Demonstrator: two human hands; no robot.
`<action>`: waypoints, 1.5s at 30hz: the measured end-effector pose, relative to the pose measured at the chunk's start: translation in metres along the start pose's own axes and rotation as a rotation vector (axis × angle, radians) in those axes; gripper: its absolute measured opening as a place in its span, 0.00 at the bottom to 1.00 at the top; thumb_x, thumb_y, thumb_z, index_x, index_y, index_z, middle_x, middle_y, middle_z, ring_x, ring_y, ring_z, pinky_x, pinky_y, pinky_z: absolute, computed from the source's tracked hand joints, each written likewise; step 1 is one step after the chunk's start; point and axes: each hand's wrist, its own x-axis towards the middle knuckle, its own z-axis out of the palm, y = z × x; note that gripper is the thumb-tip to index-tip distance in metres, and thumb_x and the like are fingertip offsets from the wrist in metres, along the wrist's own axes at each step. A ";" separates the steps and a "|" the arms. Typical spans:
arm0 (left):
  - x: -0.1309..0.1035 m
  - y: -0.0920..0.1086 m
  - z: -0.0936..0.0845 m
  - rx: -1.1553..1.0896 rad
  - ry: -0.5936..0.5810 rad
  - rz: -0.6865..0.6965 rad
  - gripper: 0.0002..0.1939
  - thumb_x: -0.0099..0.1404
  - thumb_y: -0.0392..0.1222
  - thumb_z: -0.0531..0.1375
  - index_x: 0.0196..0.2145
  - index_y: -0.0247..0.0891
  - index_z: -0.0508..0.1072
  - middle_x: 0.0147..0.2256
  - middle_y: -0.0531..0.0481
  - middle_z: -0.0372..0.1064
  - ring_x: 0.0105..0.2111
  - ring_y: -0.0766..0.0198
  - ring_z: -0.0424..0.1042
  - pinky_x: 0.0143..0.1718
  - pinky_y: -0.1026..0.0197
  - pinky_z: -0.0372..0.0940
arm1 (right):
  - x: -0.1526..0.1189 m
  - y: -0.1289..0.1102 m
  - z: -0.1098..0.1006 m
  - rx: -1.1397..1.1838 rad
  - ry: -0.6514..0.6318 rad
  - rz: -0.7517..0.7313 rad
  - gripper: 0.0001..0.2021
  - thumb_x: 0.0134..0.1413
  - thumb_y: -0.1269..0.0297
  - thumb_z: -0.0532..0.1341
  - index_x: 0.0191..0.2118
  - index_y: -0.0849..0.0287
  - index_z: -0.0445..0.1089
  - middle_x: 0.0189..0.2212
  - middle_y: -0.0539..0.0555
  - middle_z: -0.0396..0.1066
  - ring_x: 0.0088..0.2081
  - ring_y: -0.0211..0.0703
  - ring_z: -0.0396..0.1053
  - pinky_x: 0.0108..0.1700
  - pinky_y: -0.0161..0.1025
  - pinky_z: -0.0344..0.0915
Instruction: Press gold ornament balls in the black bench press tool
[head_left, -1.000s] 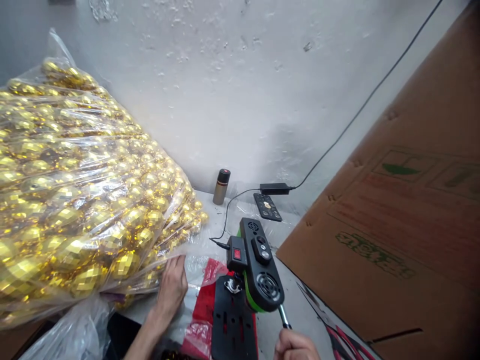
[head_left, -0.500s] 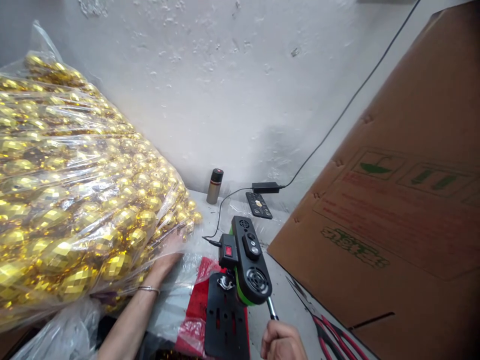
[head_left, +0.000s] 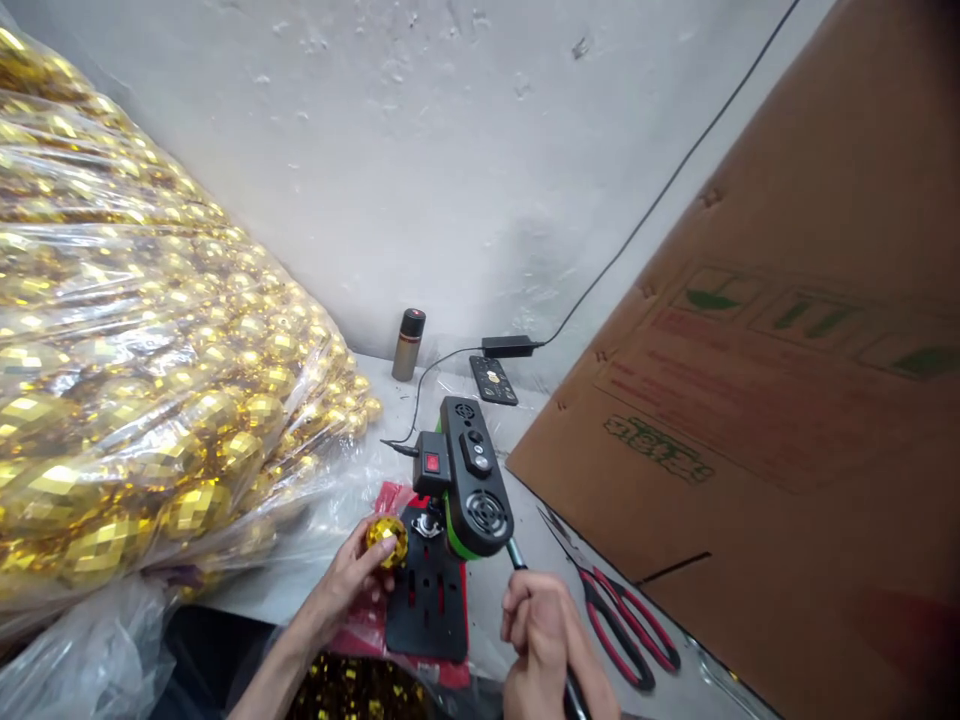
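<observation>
My left hand [head_left: 346, 578] is closed around a small gold faceted disco ball [head_left: 386, 545], beside a black slotted base plate [head_left: 426, 600]. My right hand [head_left: 551, 640] makes a fist round a tool with a thin metal shaft [head_left: 514, 552] and a black handle. Its tip is hidden by the black device [head_left: 478, 465] with round vents and a green edge. That device stands over the plate and has a box with a red switch [head_left: 431, 463] on its side. Red plastic [head_left: 391, 495] lies under the plate.
A big clear bag of gold balls [head_left: 187, 400] fills the left. Scissors [head_left: 619, 610] lie at right, against a large cardboard box [head_left: 750, 400]. By the wall are a spray can [head_left: 408, 345], a phone [head_left: 493, 379] and a power adapter [head_left: 508, 346] with its cord. Gold glitter pieces [head_left: 360, 690] are at the bottom.
My left hand has come out of the bag and moved right and down, now with a gold disco ball in it. My right hand keeps its grip on the tool. The view has shifted.
</observation>
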 end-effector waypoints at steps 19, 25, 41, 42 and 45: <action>-0.017 -0.025 0.033 0.691 0.095 0.437 0.28 0.60 0.45 0.67 0.58 0.41 0.73 0.48 0.39 0.82 0.45 0.44 0.83 0.47 0.45 0.77 | 0.014 0.012 -0.009 0.000 -0.113 -0.301 0.19 0.71 0.72 0.53 0.25 0.57 0.61 0.21 0.46 0.60 0.23 0.31 0.61 0.25 0.32 0.56; -0.017 -0.023 0.029 0.700 0.101 0.426 0.26 0.62 0.45 0.67 0.57 0.42 0.73 0.48 0.41 0.82 0.44 0.45 0.83 0.46 0.46 0.77 | 0.005 0.002 -0.004 0.014 -0.038 -0.146 0.22 0.74 0.69 0.54 0.23 0.58 0.59 0.22 0.47 0.59 0.25 0.33 0.60 0.29 0.35 0.56; -0.008 0.000 0.009 0.486 -0.091 0.208 0.33 0.64 0.57 0.65 0.61 0.38 0.72 0.42 0.43 0.83 0.35 0.52 0.81 0.38 0.54 0.76 | 0.014 -0.014 0.001 -0.032 -0.030 -0.081 0.21 0.75 0.67 0.53 0.24 0.57 0.58 0.23 0.47 0.59 0.25 0.32 0.59 0.28 0.36 0.54; -0.010 -0.001 0.011 0.544 -0.087 0.255 0.31 0.64 0.55 0.65 0.60 0.39 0.73 0.45 0.41 0.83 0.40 0.49 0.82 0.42 0.51 0.76 | 0.014 -0.015 0.001 -0.036 -0.034 -0.075 0.21 0.75 0.67 0.53 0.25 0.57 0.58 0.23 0.46 0.59 0.25 0.32 0.59 0.28 0.35 0.54; -0.015 -0.003 0.018 0.718 -0.081 0.379 0.26 0.64 0.48 0.65 0.59 0.40 0.73 0.52 0.38 0.81 0.49 0.44 0.81 0.51 0.46 0.75 | 0.014 -0.016 0.000 -0.036 -0.047 -0.059 0.20 0.75 0.64 0.52 0.26 0.57 0.59 0.23 0.45 0.58 0.25 0.32 0.58 0.29 0.35 0.54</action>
